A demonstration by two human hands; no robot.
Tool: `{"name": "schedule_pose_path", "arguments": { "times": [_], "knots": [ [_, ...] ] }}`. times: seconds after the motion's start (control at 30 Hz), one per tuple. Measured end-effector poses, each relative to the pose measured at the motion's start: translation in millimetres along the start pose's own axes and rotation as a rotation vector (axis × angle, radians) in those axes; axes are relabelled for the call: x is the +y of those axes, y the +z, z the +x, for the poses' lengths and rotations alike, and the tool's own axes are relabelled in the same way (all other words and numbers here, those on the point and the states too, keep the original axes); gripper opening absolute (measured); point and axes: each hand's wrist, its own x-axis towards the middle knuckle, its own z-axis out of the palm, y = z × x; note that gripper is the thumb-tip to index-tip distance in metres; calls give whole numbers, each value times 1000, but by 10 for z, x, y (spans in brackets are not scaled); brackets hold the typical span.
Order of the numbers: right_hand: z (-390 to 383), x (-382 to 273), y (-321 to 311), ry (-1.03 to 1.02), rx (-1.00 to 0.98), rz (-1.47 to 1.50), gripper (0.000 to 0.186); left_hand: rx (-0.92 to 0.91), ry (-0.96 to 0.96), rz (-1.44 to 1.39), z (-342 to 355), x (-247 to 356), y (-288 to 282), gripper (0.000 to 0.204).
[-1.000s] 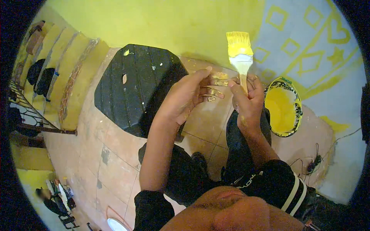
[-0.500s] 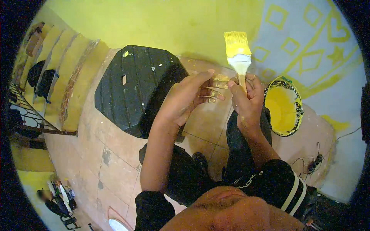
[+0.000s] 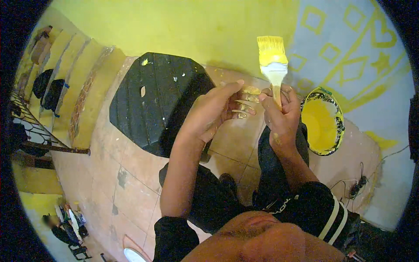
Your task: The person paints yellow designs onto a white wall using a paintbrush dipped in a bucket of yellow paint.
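Note:
My right hand [image 3: 283,115] grips the pale wooden handle of a paintbrush [image 3: 273,61] held upright, its bristles loaded with yellow paint. Just left of it, my left hand [image 3: 218,109] is empty, fingers apart and loosely curved, with yellow paint smeared on the fingertips. A bucket [image 3: 322,124] of yellow paint with a black, splattered rim stands beside my right hand. Behind my left hand is a dark octagonal plastic stool [image 3: 146,105] with paint spots.
A yellow wall [image 3: 192,26] meets a pale wall painted with yellow shapes [image 3: 340,61]. At left are steps [image 3: 80,100] with dark items and a metal railing. A person [image 3: 59,229] is at lower left. A cable bundle [image 3: 358,185] lies at right on the tiled floor [image 3: 126,192].
Both hands and the brush have shifted very slightly right compared with half a second ago, with the view moving a little. The grip on the brush is the same.

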Motion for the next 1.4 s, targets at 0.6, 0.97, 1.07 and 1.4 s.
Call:
{"name": "schedule_pose_path", "arguments": {
  "times": [0.6,0.97,1.07,1.4],
  "knots": [
    [-32,-3,14,10,-44,5,41,24,11,10,-10,-24,21,33],
    [-87,-97,23,-34,-35,-21,41,13,33,93,-45,18,90,32],
    [-165,-208,48,-12,6,-21,39,-7,71,217,-117,70,154,30],
    [-453,-541,-167,49,33,-3,27,-17,266,375,-113,10,231,26]
  ]
}}
